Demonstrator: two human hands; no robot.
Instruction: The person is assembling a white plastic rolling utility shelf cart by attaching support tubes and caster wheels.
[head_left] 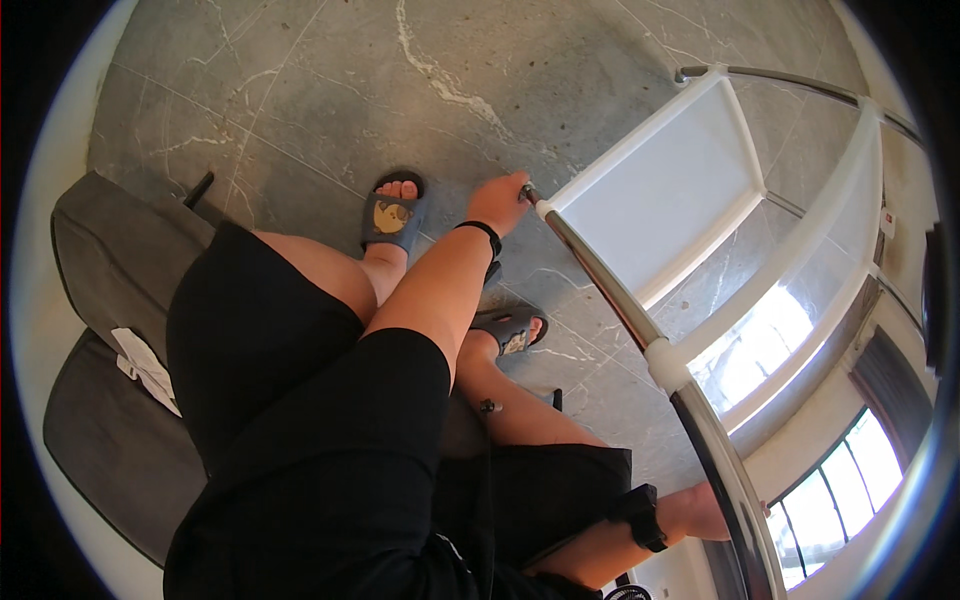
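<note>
A tilted shelf rack of chrome poles with white plastic joints stands on my right. My left hand [500,205] is closed round the far lower end of its near metal pole [620,300], just past a white joint. Lower right, my right hand [700,512] reaches behind the same pole, with a fingertip showing on the other side; most of its fingers are hidden. One white shelf panel [680,190] sits at the far end of the rack. A second, glossy white shelf [765,340] crosses nearer to me and reflects window light.
Grey marbled floor tiles [300,110] lie ahead. My feet, in dark slippers [390,218], are below the rack. A dark grey cushioned seat [120,430] with a white tag is at the left. A barred window [840,490] is at the lower right.
</note>
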